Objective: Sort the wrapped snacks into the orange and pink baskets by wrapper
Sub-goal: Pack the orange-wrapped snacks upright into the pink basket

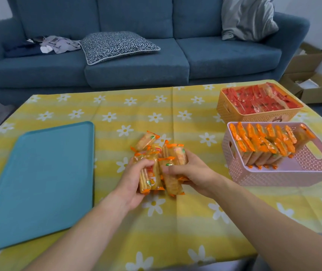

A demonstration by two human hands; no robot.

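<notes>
Several orange-wrapped snacks (157, 163) are bunched at the middle of the table. My left hand (131, 180) grips the left packs from below and the side. My right hand (190, 173) holds the right packs, thumb on top. One orange-wrapped snack (146, 140) lies loose just behind the bunch. The pink basket (285, 177) at the right holds a row of orange-wrapped snacks standing on end. Behind it the orange basket (258, 116) is filled with red-wrapped snacks.
A bare teal tray (38, 180) lies on the left of the yellow daisy tablecloth (175, 222). A blue sofa (136, 61) with cushions stands behind the table. Cardboard boxes (310, 83) sit on the floor at the far right.
</notes>
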